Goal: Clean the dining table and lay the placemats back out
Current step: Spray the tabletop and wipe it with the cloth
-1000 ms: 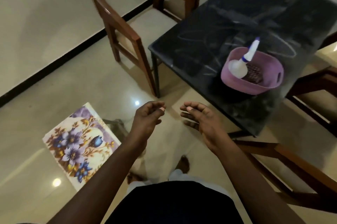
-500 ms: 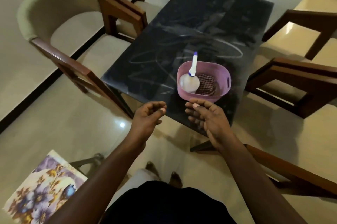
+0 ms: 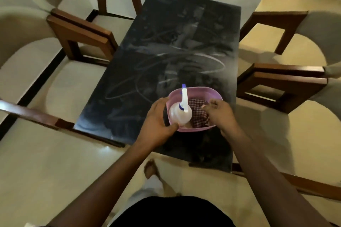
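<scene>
Black worktop (image 3: pixel 166 46) smeared with whitish streaks, lilac basket (image 3: pixel 203 90) at the left grip (image 3: pixel 158 123), red-and-white checked cloth (image 3: pixel 199 118) by the right grip (image 3: pixel 219 114), white bottle (image 3: pixel 180 116) with blue-tipped sprayer, brown-and-cream chairs (image 3: pixel 81 31).

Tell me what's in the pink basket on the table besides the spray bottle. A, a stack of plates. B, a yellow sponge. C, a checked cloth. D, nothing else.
C: a red-and-white checked cloth lies inside the pink basket, right beside the spray bottle.
</scene>
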Tool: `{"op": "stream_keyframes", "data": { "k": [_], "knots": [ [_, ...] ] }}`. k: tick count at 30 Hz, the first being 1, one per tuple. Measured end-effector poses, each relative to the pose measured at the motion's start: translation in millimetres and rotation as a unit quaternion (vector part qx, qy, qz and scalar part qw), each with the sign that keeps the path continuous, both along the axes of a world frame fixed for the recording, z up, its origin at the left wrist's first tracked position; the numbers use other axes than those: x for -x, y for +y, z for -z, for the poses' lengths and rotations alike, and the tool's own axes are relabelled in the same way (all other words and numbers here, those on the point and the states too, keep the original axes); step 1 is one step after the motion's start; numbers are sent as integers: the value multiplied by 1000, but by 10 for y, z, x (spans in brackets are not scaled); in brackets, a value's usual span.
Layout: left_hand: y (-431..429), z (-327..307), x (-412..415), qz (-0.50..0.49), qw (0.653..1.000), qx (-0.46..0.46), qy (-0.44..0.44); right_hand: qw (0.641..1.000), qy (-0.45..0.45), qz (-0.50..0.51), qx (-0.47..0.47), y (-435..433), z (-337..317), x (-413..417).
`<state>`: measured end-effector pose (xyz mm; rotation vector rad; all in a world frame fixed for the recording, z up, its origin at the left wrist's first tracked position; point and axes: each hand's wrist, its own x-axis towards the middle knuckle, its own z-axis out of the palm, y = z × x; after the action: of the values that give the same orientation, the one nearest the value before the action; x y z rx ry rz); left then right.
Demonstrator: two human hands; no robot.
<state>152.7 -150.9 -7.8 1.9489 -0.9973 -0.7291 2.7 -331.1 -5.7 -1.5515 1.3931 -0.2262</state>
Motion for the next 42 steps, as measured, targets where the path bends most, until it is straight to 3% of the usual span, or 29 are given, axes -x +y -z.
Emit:
{"op": "stream_keyframes", "data": {
  "k": [6, 10, 16, 24, 29, 32, 36, 42],
  "knots": [
    [-522, 150, -293, 103, 991, -73, -36, 970, 210, -122, 26, -239, 252, -385],
    [-758, 266, -315, 131, 982, -105, -86, 962, 252, -99, 41, -248, 491, -460],
    [-920, 418, -356, 123, 983, -102, -95, 954, 272, -116, 52, -234, 484, -471],
    [-994, 370, -439, 171, 982, -60, -50, 993, 75, -36, -87, -535, 49, -270],
    [-1185, -85, -437, 146, 987, -6, 66, 971, -80, 32, -221, -813, -367, -70],
    [-1399, -387, -481, 80, 990, 24, 116, 932, -205, 117, -275, -1025, -500, -43],
    [-1831, -707, -630, 34, 990, 105, 88, 843, -374, 190, -337, -1394, -498, -37],
    [-2530, -758, -978, 25, 983, 160, 82, 787, -473, 249, -308, -1894, -415, -148]
  ]
}}
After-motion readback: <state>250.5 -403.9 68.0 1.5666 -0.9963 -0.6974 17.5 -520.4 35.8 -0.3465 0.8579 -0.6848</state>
